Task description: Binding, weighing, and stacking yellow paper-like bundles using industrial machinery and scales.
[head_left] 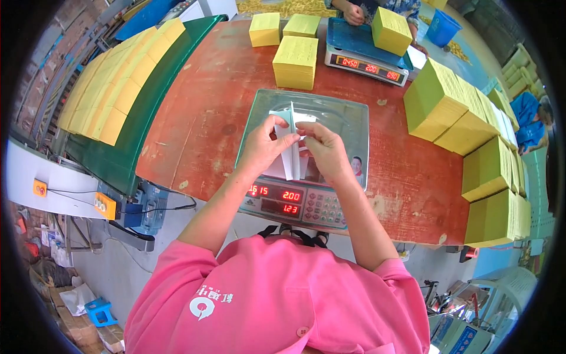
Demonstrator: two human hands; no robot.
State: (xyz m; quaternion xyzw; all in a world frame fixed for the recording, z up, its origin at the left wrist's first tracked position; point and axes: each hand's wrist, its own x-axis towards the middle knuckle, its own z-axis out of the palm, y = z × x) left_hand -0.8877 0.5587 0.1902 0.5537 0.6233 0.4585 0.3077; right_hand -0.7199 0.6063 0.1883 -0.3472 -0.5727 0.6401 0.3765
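Both my hands are above the glass-like top of a digital scale (351,118) with a red lit display and a keypad at its near side. Between them stands a thin white piece, like folded paper or a narrow stack of sheets (292,162), seen nearly edge-on. My left hand (268,144) pinches its left side with thumb and forefinger. On the other side, my right hand (325,150) has its bent fingertips at the upper edge. Whether the piece touches the scale cannot be made out.
Yellow paper blocks (295,62) stand beyond the scale. A second scale (354,44) carries another block, with a person's hand (354,15) behind it. More blocks (433,103) line the red table's (194,112) right side. Left, a green belt (159,103) holds rows of yellow blocks (121,76).
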